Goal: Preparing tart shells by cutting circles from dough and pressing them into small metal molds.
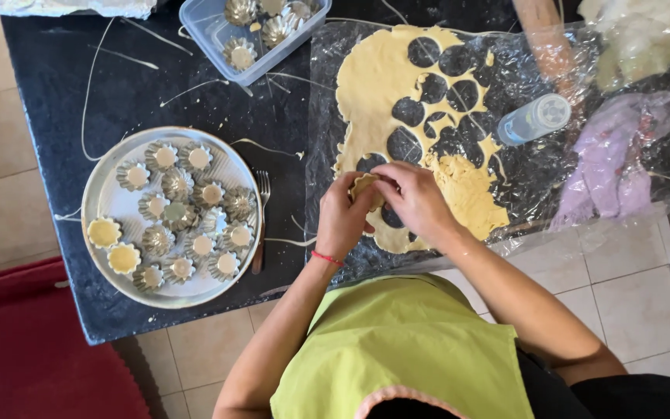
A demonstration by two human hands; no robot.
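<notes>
My left hand [340, 219] and my right hand [414, 200] meet over the near edge of a rolled sheet of pale dough [381, 74]. Together they hold a small fluted metal tart mould [366, 187] with dough in it, fingers pressing at its rim. The dough sheet lies on clear plastic film [521, 171] and has several round holes cut out of it. A red string circles my left wrist.
A round metal tray [118, 206] at the left carries several fluted moulds, some with dough. A fork [261, 221] lies beside it. A clear plastic box [215, 35] of empty moulds stands at the back. A rolling pin [544, 35], a small clear jar [535, 119] and a purple cloth [622, 159] lie at the right.
</notes>
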